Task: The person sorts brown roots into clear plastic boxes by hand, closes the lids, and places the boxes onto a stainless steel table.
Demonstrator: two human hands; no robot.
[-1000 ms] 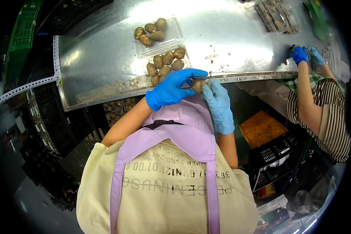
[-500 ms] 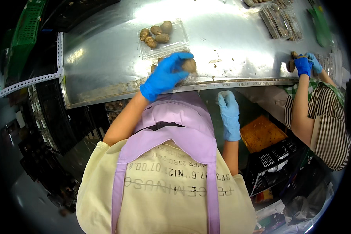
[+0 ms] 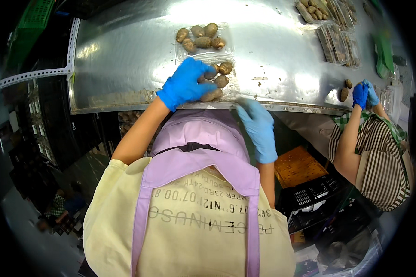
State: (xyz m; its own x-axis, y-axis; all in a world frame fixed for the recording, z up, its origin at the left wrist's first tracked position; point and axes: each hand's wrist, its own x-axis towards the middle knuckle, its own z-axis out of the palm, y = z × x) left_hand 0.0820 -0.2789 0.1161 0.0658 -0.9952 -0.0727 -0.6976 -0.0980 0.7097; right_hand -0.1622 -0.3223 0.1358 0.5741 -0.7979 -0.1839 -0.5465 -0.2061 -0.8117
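My left hand (image 3: 185, 85), in a dark blue glove, bends over a near clear plastic tray (image 3: 235, 87) at the table's front edge. Its fingers and thumb close around a brown taro tuber (image 3: 211, 73), partly covered by the glove. Other taro tubers (image 3: 221, 81) lie beside it in the tray. Just beyond stands a second clear tray (image 3: 230, 34) with several taro tubers (image 3: 203, 42) in it. My right hand (image 3: 258, 129), gloved in light blue, is just off the table edge, right of the near tray. Its fingertips are smeared by motion, and a dark blur there cannot be made out.
Filled clear packs (image 3: 333, 44) sit at the far right of the metal table (image 3: 125, 55). A co-worker's gloved hands (image 3: 363, 94) work at the right edge near two loose tubers. Below are an orange crate (image 3: 302, 166) and a black crate (image 3: 309, 196); soil crumbs dot the table.
The far tray holds more tubers than before. My left hand has lowered over the near tray's tubers. My right hand has risen leftward toward the table edge.
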